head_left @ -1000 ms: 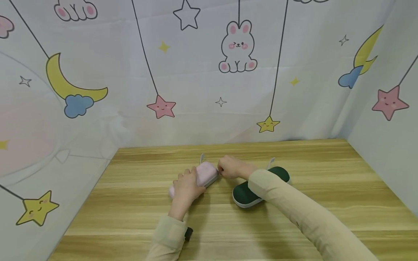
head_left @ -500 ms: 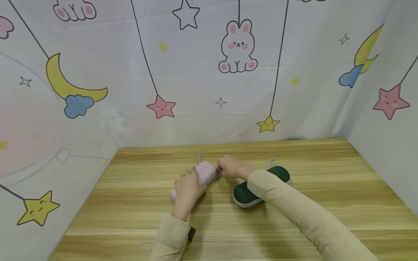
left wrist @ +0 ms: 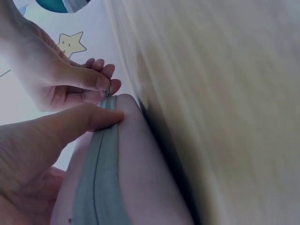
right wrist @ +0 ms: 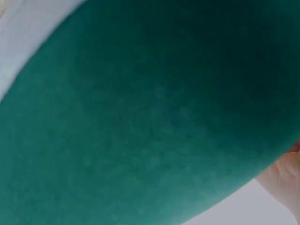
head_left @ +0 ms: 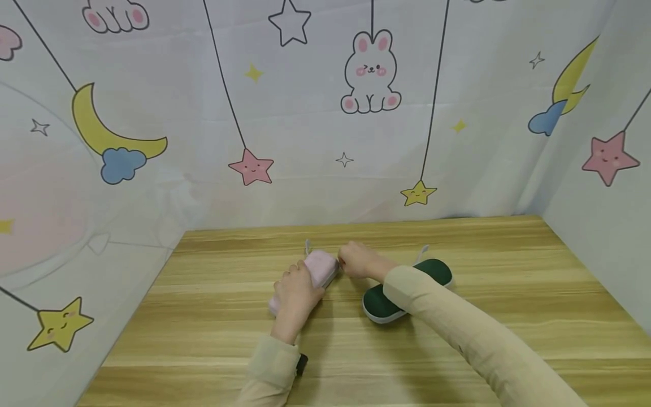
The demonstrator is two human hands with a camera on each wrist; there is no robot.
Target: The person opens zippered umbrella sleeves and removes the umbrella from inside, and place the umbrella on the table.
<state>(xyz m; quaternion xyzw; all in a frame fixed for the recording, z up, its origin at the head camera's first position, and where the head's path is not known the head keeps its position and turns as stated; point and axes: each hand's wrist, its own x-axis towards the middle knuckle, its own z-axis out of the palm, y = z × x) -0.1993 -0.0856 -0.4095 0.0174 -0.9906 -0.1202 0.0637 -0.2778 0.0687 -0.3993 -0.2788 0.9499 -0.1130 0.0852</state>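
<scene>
A pink zippered case [head_left: 320, 267] lies slantwise on the table, and my left hand [head_left: 296, 291] grips it across its middle. In the left wrist view, the left thumb presses beside the grey zipper [left wrist: 97, 178], whose two sides meet along the visible length. At the case's far right end my right hand [head_left: 360, 260] pinches a small metal zipper pull [left wrist: 107, 93] between thumb and forefinger. Under the right forearm sits a dark green case [head_left: 378, 302] with a light grey band; the sleeve covers its middle. That green case fills most of the right wrist view.
A pale loop strap [head_left: 307, 247] rises behind the pink case, and a similar strap [head_left: 422, 252] stands behind the green one. The wood-grain table [head_left: 229, 265] ends at a white curtain [head_left: 305, 113] printed with stars, moons and rabbits.
The left hand has shifted slightly right with the near end of the pink case, turning it a little steeper. Its strap has moved left. The right hand stays almost still at the case's end.
</scene>
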